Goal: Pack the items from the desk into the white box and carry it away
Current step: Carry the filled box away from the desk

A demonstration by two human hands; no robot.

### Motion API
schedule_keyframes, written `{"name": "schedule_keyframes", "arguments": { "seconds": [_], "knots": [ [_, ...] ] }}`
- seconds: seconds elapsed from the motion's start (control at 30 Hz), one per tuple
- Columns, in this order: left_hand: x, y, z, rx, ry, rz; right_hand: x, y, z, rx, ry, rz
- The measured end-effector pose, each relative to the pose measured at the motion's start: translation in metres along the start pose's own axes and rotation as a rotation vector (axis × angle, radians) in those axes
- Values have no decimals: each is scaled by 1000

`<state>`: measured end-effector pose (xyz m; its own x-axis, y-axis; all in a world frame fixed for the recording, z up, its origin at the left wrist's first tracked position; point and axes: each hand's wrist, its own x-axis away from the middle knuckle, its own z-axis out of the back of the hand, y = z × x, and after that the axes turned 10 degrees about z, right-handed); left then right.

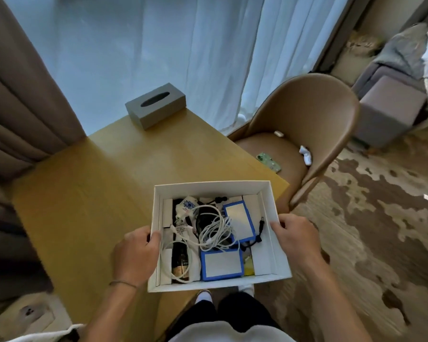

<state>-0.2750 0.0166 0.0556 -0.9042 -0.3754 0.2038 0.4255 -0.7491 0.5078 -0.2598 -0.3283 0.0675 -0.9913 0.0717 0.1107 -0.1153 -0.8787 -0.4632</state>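
Two hands clamp white box (281, 253) at lower centre: left hand (137, 255) on left wall, right hand (294, 236) on right wall; cables, blue-edged packs inside.

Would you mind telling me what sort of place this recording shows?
Probably a hotel room or bedroom: a wooden desk with a tissue box, floor-length curtains over the window, and a bed at far right.
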Motion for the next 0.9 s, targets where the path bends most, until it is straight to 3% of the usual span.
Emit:
{"name": "schedule_keyframes", "arguments": {
  "seconds": [0.47, 0.9],
  "knots": [
    [91, 106, -73, -168, -296, -427, 207, 121, 41, -83, 243, -467],
    [313, 183, -176, -318, -384, -936, 480, 235, 58, -87, 454, -844]
  ]
}}
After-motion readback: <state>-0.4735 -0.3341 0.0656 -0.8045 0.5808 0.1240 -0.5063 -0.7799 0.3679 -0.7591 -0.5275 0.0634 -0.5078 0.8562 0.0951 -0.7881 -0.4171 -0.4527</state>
